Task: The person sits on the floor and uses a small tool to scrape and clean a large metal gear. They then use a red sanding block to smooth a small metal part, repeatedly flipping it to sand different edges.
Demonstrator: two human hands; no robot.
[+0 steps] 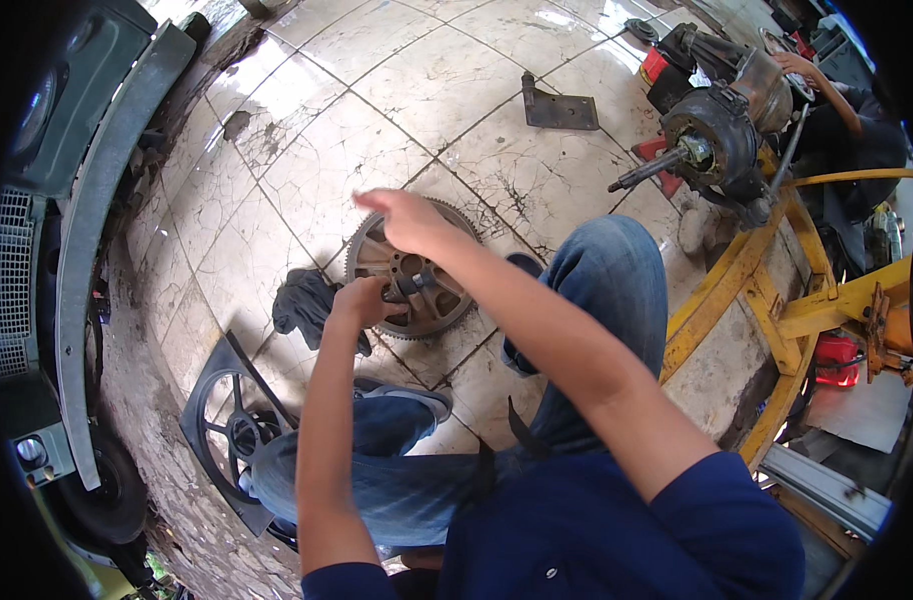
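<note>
A round toothed metal wheel (pixel 445 318), like a flywheel, lies flat on the tiles in front of me, with spokes and a hole at its hub. My left hand (pixel 365 303) is closed around a short dark cylindrical piece (pixel 414 283) beside the hub; its hidden end cannot be made out. Over the wheel's far edge is my right hand (pixel 412 220), forefinger stretched out to the left and slightly blurred, with nothing seen in it. A crumpled black cloth (pixel 305 302) lies against the wheel's left side.
A black fan shroud (pixel 205 405) rests by my left knee. Farther off lies a dark metal bracket (pixel 562 111). At right, a large gearbox-like assembly (pixel 712 140) sits by a yellow frame (pixel 722 280); another person's hand (pixel 799 68) works behind it. A vehicle bumper (pixel 102 230) borders the left.
</note>
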